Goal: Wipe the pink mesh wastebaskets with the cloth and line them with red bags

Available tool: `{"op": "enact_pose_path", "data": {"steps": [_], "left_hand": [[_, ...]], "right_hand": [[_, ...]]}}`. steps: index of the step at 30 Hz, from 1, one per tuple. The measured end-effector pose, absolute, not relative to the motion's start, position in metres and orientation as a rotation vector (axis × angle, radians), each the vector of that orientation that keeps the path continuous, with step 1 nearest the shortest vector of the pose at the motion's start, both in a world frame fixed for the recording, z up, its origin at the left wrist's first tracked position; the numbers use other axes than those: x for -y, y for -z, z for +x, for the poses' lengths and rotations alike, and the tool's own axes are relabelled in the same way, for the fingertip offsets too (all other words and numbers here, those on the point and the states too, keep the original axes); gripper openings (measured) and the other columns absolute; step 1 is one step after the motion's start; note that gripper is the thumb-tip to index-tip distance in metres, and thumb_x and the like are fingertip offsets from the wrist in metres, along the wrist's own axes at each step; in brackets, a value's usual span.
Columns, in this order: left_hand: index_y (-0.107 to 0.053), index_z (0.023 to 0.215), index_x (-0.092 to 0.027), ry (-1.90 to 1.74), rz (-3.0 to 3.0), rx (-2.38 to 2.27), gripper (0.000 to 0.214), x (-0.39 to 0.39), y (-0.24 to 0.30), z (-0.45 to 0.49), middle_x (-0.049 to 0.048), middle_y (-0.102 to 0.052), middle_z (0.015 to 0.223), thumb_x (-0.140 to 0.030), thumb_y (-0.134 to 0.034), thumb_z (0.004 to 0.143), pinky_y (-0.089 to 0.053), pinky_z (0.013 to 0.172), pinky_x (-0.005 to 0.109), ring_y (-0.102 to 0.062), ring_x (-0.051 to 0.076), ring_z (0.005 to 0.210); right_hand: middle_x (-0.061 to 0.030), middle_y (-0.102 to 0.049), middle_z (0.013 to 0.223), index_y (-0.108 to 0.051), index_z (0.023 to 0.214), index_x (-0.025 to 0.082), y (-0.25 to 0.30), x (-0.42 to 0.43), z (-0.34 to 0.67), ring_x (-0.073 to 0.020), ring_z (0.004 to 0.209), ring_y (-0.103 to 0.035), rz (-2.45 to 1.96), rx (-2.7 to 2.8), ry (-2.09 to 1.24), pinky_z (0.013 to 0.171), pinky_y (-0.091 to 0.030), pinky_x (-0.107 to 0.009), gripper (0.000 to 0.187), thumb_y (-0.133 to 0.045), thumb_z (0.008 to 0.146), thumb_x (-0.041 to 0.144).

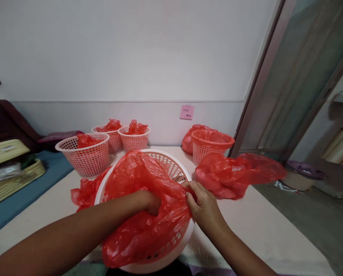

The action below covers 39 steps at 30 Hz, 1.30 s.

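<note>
A red plastic bag point(137, 172) lies spread inside a large white perforated basket point(171, 163), which is tilted toward me at the table's front edge. My right hand point(198, 199) pinches the bag's gathered edge at the basket's right rim, thumb against fingers. Reaching in from the left, my left hand point(152, 203) is sunk into the bag's opening, and its fingers are hidden. Another crumpled red bag point(86, 193) sticks out on the table behind the basket's left side.
Smaller white baskets point(85, 159) holding red bags stand at the back left. At right is a basket lined in red point(213, 143), with filled red bags point(226, 176) around it. A pink note point(187, 112) is stuck on the wall. A bin point(300, 176) stands on the floor.
</note>
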<state>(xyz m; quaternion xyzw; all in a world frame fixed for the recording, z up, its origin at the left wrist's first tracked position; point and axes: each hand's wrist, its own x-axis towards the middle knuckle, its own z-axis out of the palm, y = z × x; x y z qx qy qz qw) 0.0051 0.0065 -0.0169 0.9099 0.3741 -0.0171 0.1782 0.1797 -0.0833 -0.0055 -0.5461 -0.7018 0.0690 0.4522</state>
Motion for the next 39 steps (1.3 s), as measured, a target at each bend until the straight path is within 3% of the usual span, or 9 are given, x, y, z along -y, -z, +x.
{"op": "enact_pose_path", "data": {"steps": [4, 9, 14, 21, 28, 33, 39], "left_hand": [[-0.064, 0.077, -0.019, 0.035, 2.6, -0.877, 0.008, 0.021, -0.018, -0.015, -0.0013, -0.065, 0.071, -0.024, -0.063, 0.083, -0.048, 0.058, 0.026, -0.058, 0.012, 0.06], [-0.059, 0.092, -0.02, -0.552, 2.589, -0.938, 0.019, 0.04, -0.067, -0.049, -0.0011, -0.066, 0.081, -0.028, -0.042, 0.093, -0.046, 0.066, 0.023, -0.059, 0.012, 0.072], [-0.057, 0.09, -0.019, -0.924, 2.633, -1.067, 0.02, 0.013, -0.09, -0.062, 0.0026, -0.063, 0.084, -0.025, -0.038, 0.093, -0.045, 0.075, 0.028, -0.058, 0.015, 0.079], [-0.065, 0.099, -0.021, -0.653, 2.892, -0.89, 0.019, -0.031, -0.088, -0.036, 0.0079, -0.067, 0.106, -0.026, -0.051, 0.086, -0.042, 0.091, 0.036, -0.058, 0.024, 0.102], [-0.066, 0.077, -0.02, -0.314, 2.973, -0.756, 0.01, -0.049, -0.09, -0.015, 0.0042, -0.068, 0.081, -0.025, -0.058, 0.08, -0.043, 0.069, 0.03, -0.06, 0.019, 0.073], [-0.062, 0.079, -0.018, -0.443, 2.939, -0.841, 0.019, -0.06, -0.093, -0.017, 0.0046, -0.064, 0.083, -0.028, -0.048, 0.087, -0.04, 0.066, 0.029, -0.055, 0.018, 0.072], [-0.059, 0.08, -0.019, -0.681, 2.846, -0.866, 0.012, -0.07, -0.1, -0.016, 0.0029, -0.058, 0.088, -0.03, -0.054, 0.084, -0.04, 0.073, 0.029, -0.052, 0.017, 0.08]], "right_hand": [[-0.004, -0.068, 0.088, -0.06, 0.089, 0.021, 0.008, 0.076, 0.19, -0.0207, 0.083, -0.063, -1.351, 1.662, -0.245, 0.078, -0.046, -0.033, 0.02, -0.043, 0.079, 0.016], [-0.0024, -0.068, 0.083, -0.061, 0.087, 0.02, 0.007, 0.068, 0.207, -0.0206, 0.079, -0.064, -1.357, 1.569, -0.392, 0.074, -0.048, -0.032, 0.017, -0.047, 0.078, 0.024], [-0.0022, -0.067, 0.085, -0.062, 0.09, 0.019, 0.002, 0.065, 0.207, -0.0198, 0.078, -0.063, -1.345, 1.604, -0.437, 0.072, -0.048, -0.031, 0.02, -0.049, 0.078, 0.028], [0.0021, -0.063, 0.071, -0.061, 0.092, 0.021, -0.009, 0.063, 0.2, -0.0162, 0.06, -0.058, -1.389, 1.646, -0.497, 0.056, -0.045, -0.026, 0.02, -0.047, 0.08, 0.028], [-0.0008, -0.068, 0.087, -0.06, 0.095, 0.022, -0.011, 0.056, 0.206, -0.0187, 0.081, -0.065, -1.372, 1.723, -0.378, 0.075, -0.048, -0.031, 0.02, -0.048, 0.079, 0.025], [-0.0012, -0.068, 0.089, -0.059, 0.098, 0.022, -0.006, 0.053, 0.21, -0.019, 0.082, -0.064, -1.374, 1.743, -0.363, 0.076, -0.047, -0.032, 0.02, -0.048, 0.081, 0.024], [-0.003, -0.067, 0.096, -0.054, 0.116, 0.022, -0.008, 0.058, 0.208, -0.0201, 0.086, -0.064, -1.36, 1.777, -0.312, 0.079, -0.047, -0.033, 0.032, -0.048, 0.085, 0.025]]}}
